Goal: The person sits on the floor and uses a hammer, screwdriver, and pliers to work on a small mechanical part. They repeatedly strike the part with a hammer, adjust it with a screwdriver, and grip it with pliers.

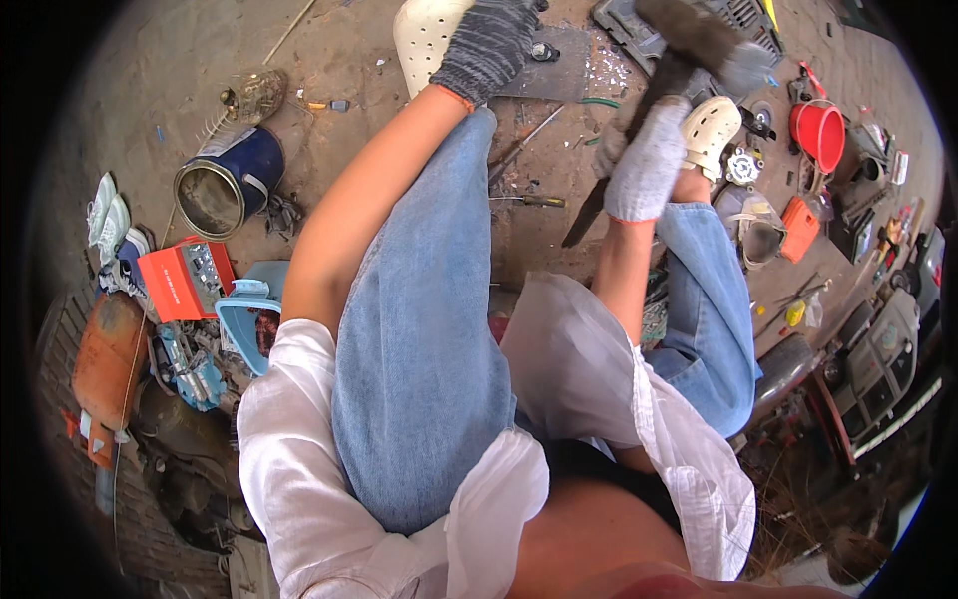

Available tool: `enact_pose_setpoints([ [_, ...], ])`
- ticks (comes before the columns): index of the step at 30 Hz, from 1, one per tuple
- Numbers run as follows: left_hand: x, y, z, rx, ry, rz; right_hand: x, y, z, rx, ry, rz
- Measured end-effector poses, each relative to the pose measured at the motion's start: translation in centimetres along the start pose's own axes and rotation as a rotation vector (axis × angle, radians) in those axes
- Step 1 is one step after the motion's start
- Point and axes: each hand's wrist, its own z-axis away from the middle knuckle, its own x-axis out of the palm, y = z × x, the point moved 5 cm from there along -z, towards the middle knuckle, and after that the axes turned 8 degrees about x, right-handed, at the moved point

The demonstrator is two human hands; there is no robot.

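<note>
My right hand [649,165], in a light grey knit glove, is wrapped round the dark handle of a hammer [705,42]. The hammer is raised, its heavy head up near the top edge. A dark grey striped glove covers my left hand [487,45], which is curled beside my left clog [417,40]. What its fingers grip is hidden. Just right of that hand, a small round metal part [544,52] sits on a flat metal plate [564,75] on the ground.
A blue can [230,180], a red box [185,280] and a light blue basket [244,324] stand left. A screwdriver [539,201] lies between my legs. On the right are a red bucket [818,135], an orange case [800,228] and metal parts. A grey toolbox [619,30] lies beyond.
</note>
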Motion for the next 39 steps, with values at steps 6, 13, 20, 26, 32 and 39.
enact_pose_setpoints([
  [6,-3.7,0.3,0.3,0.358,0.534,-0.158,1.3,-1.5,2.3,-0.609,0.203,0.535],
  [13,-3.1,-1.0,-0.5,0.393,0.415,-0.452,4.0,9.7,-2.2,0.140,0.253,0.496],
  [20,-3.2,-0.4,0.3,0.468,0.436,-0.525,2.3,4.8,-0.8,0.413,0.220,0.267],
  [26,-2.7,-0.8,0.2,0.477,0.414,-0.539,3.3,-7.4,1.9,-0.091,-0.429,-0.363],
  [32,-2.3,-1.2,-0.4,0.427,0.387,-0.476,4.0,6.1,0.7,0.097,0.122,0.663],
  [39,-3.0,-0.3,-0.5,0.424,0.407,-0.491,7.9,10.5,0.5,0.213,0.143,0.496],
])
